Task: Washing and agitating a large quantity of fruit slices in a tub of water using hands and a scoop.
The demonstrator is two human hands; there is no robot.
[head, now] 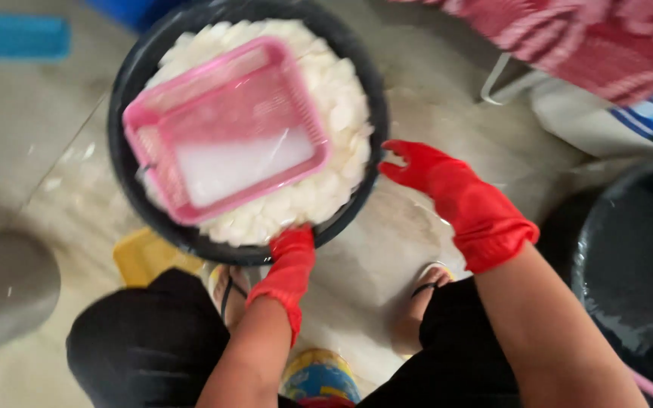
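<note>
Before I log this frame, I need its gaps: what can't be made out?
- Left hand: fingers hidden past the black tub's rim; hold unclear.
- White pieces: motion-blurred, kind unclear; the pink basket covers many.
- Second dark tub: cut by the right edge.
- Right hand: hangs free.

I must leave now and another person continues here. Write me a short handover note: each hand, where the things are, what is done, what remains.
Left hand, in a red glove: grips the near rim of the black tub.
Right hand, in a red glove: free, fingers spread, just right of the tub, holding nothing.
Things: the tub stands on the wet floor, full of white slices. A pink basket lies tilted on top of them, with a few white slices inside. A second dark tub stands at the right.
Done: the tub is filled.
Left: the basket is nearly empty, and the slices remain in the tub.
</note>
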